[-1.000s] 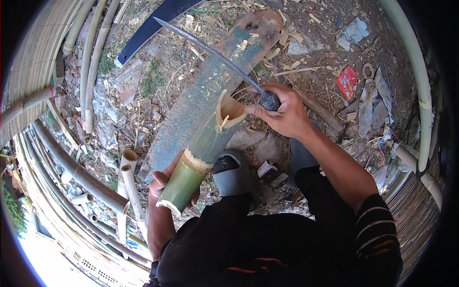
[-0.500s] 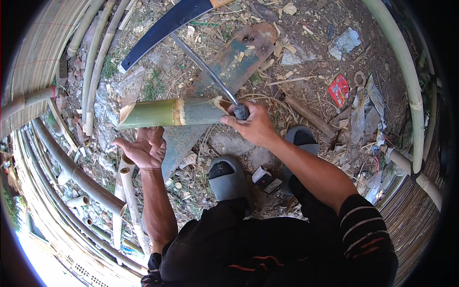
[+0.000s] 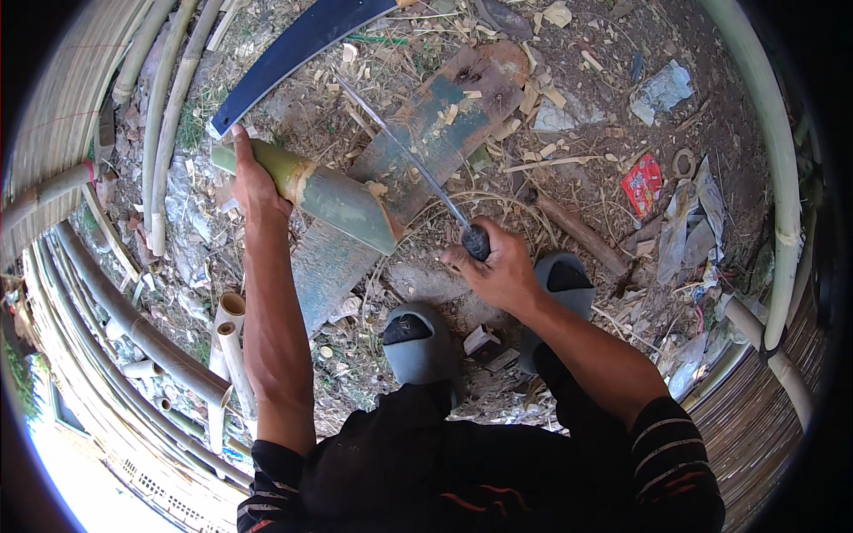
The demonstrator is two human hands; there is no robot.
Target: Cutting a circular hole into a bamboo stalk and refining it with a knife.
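My left hand point(image 3: 259, 182) is closed round the far left part of a green bamboo section point(image 3: 342, 202), its index finger stretched along it. The section tilts down to the right over a worn plank, with a pale node ring in its middle and a slanted cut at its right end. My right hand point(image 3: 499, 266) grips the dark rounded handle of a long, thin metal blade point(image 3: 400, 144), seen nearly edge-on. The blade points up and left, beyond the bamboo and apart from it. Past my left fingertip lies a curved saw point(image 3: 298, 58) with a dark blue blade.
The worn plank point(image 3: 466, 111) lies on ground strewn with wood chips. Bamboo poles point(image 3: 164, 142) and cut bamboo tubes point(image 3: 233, 306) are on the left; a thick pole point(image 3: 771, 169) curves along the right. Beside my grey sandals point(image 3: 422, 351) sits a small box point(image 3: 482, 342).
My left hand has gone from open beneath the bamboo to gripping its left part. The bamboo's right end has swung down toward me. My right hand has moved right with the blade, away from the bamboo.
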